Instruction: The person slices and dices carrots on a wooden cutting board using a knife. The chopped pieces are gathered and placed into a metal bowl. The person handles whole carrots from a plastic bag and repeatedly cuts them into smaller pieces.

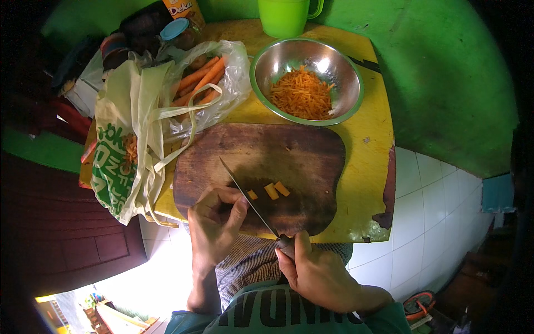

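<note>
My right hand [319,267] grips the dark handle of a kitchen knife [259,218]. The blade slants up and left over a dark wooden cutting board [304,158]. At the blade's left side is my left hand [219,225], thumb and forefinger curled together against or just beside the metal. Whether something small is pinched between those fingertips cannot be made out. Right of the blade, on the board, lie two short carrot pieces [271,191] side by side. A smaller carrot bit [252,195] sits right by the blade.
Behind the board, a steel bowl [260,69] holds shredded carrot [302,94]. Whole carrots [202,79] fill a clear plastic bag [238,87] at the back left. A cloth bag [146,104] with peelings on it drapes over the yellow table's [367,167] left side. Behind stands a green pitcher [283,16].
</note>
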